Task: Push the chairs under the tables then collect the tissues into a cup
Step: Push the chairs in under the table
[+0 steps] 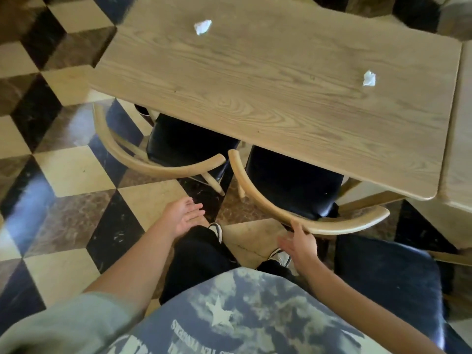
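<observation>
Two wooden chairs with black seats stand at the near edge of a light wooden table (255,80). The left chair (158,164) and the right chair (332,223) both have their seats partly under the tabletop. My right hand (298,244) touches the curved backrest of the right chair with straight fingers. My left hand (182,217) hangs open over the floor, holding nothing. Two crumpled white tissues lie on the table: one tissue (202,26) at the far left, the other tissue (369,78) near the right edge. No cup is in view.
A second table (459,149) adjoins on the right. Another chair's dark blue seat (388,279) stands close at my right. The floor (63,175) is chequered in cream, brown and black tiles. My legs and shoes are below, between the hands.
</observation>
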### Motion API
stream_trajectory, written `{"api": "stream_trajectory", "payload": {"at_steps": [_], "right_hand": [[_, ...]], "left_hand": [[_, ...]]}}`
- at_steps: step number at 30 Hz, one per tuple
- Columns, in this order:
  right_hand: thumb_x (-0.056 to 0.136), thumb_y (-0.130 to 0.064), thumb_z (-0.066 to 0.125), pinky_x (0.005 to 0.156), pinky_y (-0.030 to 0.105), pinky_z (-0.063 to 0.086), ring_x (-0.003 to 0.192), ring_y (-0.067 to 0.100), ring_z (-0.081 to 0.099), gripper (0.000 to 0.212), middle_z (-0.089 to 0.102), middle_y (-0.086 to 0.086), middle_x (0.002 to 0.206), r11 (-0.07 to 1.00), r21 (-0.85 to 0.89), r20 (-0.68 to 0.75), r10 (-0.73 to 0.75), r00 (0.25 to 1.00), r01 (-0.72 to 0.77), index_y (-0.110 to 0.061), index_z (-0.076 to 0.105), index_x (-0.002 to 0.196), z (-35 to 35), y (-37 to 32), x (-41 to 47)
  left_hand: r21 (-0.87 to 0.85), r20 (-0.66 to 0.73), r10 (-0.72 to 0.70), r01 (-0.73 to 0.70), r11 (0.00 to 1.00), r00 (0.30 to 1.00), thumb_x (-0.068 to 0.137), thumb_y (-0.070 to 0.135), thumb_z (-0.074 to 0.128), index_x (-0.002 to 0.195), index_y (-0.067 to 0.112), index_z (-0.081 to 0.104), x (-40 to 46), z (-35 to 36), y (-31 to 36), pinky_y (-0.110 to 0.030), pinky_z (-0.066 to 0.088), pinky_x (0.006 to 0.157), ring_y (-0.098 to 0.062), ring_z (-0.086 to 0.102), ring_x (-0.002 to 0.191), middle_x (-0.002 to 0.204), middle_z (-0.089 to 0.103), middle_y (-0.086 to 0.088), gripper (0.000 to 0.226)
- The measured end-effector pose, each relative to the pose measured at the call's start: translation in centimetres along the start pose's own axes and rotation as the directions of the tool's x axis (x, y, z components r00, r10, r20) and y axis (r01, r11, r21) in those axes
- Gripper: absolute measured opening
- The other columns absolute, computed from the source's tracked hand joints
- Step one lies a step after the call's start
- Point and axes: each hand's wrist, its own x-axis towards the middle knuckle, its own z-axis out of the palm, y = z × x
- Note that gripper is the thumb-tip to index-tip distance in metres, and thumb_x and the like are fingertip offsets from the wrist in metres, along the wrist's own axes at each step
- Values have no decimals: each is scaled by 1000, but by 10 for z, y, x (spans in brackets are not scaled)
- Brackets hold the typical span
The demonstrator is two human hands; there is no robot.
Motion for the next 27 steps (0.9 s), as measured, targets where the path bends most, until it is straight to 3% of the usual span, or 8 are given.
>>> {"api": "stream_trajectory", "payload": {"at_steps": [3,6,9,11,14,17,21,27], "right_hand": [[97,-31,72,75,36,65,95,26,77,66,68,12,122,967,-253,205,36,978,17,-5,43,151,44,5,-9],[99,-27,69,82,37,65,98,24,76,64,69,12,122,894,-439,289,48,956,88,-7,42,154,117,-6,-12],[101,-35,66,88,38,63,101,20,75,61,69,9,128,867,-472,350,18,937,160,-10,46,152,205,-27,-18],[102,-40,63,85,40,64,98,23,77,53,70,11,127,918,-380,361,32,932,116,-13,51,145,260,-38,-22],[101,-39,64,71,44,67,87,29,79,45,71,16,118,988,-144,212,89,973,-59,-13,47,133,336,-41,-23],[102,-33,63,69,49,67,92,33,75,40,63,16,118,995,-34,-8,89,996,-89,-14,39,127,360,-41,-20],[100,-35,66,64,46,66,87,33,76,45,64,15,115,993,-58,-79,101,992,-106,-16,38,131,356,-47,-15],[102,-31,64,55,39,63,87,32,77,44,68,17,115,991,-90,-76,96,992,-103,-12,43,135,346,-66,-9]], "left_hand": [[-148,-82,-9,-3,989,997,112,35,44,157,4,36,25,-35,25,-55,51,102,-37,64,115,145,59,-23,56],[-266,-152,-1,-40,963,988,107,42,52,153,9,40,56,-75,66,-55,51,92,-36,64,113,138,59,-19,57],[-375,-139,47,-97,922,989,104,38,54,145,15,47,84,-116,117,-57,57,87,-38,60,123,136,57,-19,47],[-402,-105,42,-81,912,994,102,36,56,149,21,43,96,-136,151,-64,54,97,-40,58,125,139,54,-19,51],[-314,-101,-48,14,949,994,105,28,57,153,23,38,109,-155,192,-70,46,108,-43,54,130,142,52,-19,52],[-227,-106,-102,76,971,989,107,20,55,147,18,44,114,-154,200,-69,48,106,-44,50,136,145,49,-21,41],[-223,-100,-135,110,969,986,106,22,59,154,19,40,122,-154,195,-66,52,103,-43,53,130,143,50,-19,52],[-174,-82,-129,113,978,988,104,23,60,148,12,46,124,-143,187,-59,59,95,-34,62,106,125,59,-17,48]]}}
